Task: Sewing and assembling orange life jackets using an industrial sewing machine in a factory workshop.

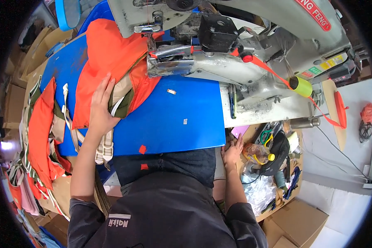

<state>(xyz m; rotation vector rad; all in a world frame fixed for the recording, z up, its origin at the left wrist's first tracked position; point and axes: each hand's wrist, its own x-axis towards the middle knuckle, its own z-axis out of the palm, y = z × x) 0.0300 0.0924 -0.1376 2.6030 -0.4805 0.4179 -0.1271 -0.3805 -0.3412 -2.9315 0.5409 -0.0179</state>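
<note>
An orange fabric bag with khaki and olive lining lies on the blue table board, one edge under the head of the sewing machine. My left hand rests flat on the bag with its fingers stretched out. Cream webbing straps with a buckle hang from the bag beside my wrist. On the right, my right hand reaches past the board's edge, fingers extended, by a flat pink object. Whether the fingertips touch it I cannot tell.
Orange tape runs from a yellow-green roll to the machine. A bottle with a yellow cap, a black cap and green-handled scissors crowd the right side. More orange pieces pile up at left.
</note>
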